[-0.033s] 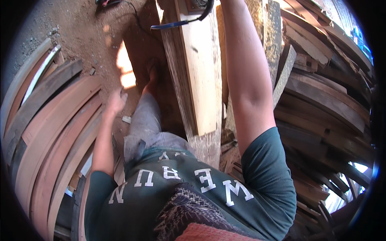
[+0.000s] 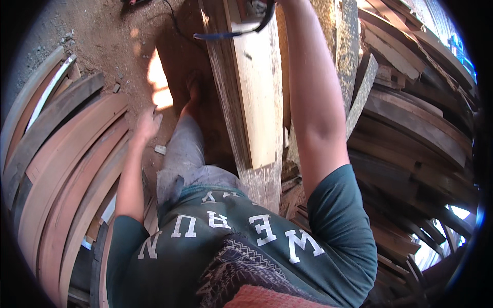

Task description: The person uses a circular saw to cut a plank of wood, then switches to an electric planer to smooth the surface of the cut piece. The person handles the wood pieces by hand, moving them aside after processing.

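A pale planed board lies lengthwise on a longer, weathered plank in front of me. My right arm reaches forward over the far end of the boards; its hand is cut off by the top edge. Near that wrist, part of a dark tool shows above the pale board, its kind unclear. A blue-and-black cord curves from beside it across the boards. My left hand hangs free at my left side, fingers loosely apart, holding nothing, close to a stack of reddish curved-looking planks.
Stacked dark timber rises on the right. Dusty boards stand beside my right forearm. Brown dirt floor lies at the left, with a thin black cable across it and a small pale offcut near my leg.
The dark tool has slid a little farther forward, so less of it shows. My right arm has shifted slightly with it. My left hand stays almost where it was.
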Demonstrator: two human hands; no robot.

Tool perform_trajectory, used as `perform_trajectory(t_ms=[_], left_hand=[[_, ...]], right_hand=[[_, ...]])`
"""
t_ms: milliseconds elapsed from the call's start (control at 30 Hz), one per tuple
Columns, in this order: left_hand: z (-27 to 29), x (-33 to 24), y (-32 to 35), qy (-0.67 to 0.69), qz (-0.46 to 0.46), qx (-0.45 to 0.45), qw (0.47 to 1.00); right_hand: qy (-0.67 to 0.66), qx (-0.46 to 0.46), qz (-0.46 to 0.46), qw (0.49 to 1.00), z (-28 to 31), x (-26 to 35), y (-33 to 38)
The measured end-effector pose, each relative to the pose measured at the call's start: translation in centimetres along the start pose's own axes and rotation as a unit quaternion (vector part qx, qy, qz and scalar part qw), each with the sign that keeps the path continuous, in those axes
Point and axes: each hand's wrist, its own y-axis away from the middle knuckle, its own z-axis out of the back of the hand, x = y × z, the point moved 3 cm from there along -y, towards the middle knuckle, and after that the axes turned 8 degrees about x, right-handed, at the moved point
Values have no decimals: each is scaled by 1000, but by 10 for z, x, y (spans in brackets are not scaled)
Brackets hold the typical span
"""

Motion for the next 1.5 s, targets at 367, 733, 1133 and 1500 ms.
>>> perform_trajectory(t_ms=[367,733,1133,1500], left_hand=[[-143,-73,108,1,-186,73,980],[-253,-172,182,294,-79,540,785],[-246,-219,124,583,194,553,563],[-264,-202,115,621,272,540,499]], right_hand=[[-74,114,-232,963,14,-14,562],[-116,72,-206,969,21,-6,488],[-72,93,-111,987,12,23,104],[163,48,34,985,-40,-54,-180]])
